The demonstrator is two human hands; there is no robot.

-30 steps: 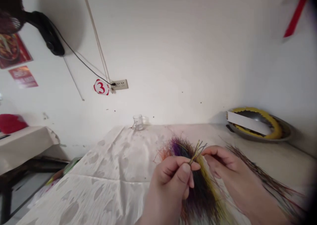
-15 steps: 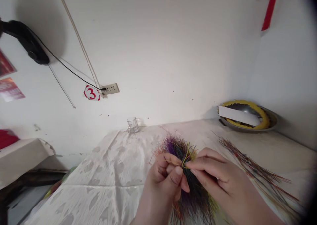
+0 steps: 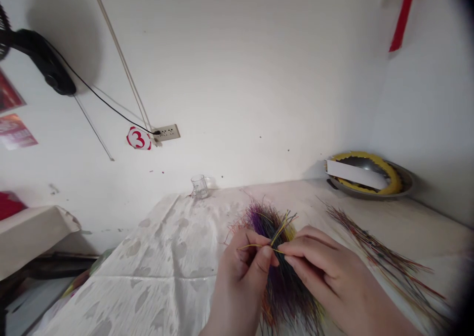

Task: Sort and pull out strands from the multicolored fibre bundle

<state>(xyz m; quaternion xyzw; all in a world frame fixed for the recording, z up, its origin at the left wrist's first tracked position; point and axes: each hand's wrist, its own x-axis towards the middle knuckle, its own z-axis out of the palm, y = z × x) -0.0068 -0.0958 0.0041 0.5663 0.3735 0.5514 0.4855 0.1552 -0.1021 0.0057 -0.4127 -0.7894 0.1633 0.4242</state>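
A dense bundle of thin multicoloured strands (image 3: 276, 227), purple, black, yellow and orange, fans out on the patterned white cloth (image 3: 148, 277) under my hands. My left hand (image 3: 242, 272) pinches a few yellow-green strands (image 3: 276, 240) between thumb and fingers. Those same strands run to my right hand (image 3: 322, 264), whose fingertips grip them from the other side. The two hands nearly touch. The lower part of the bundle is partly hidden behind my fingers.
A loose spread of long dark strands (image 3: 381, 262) lies to the right. Behind stand a small glass cup (image 3: 200, 187) and a metal pan with a yellow ring (image 3: 365, 175) holding a white paper strip. The wall behind has a socket. The table's left edge drops to a dark floor.
The view has swung slightly, shifting the scene left since a second ago. My hands have moved closer together, and the thin strands now bend sideways between them.
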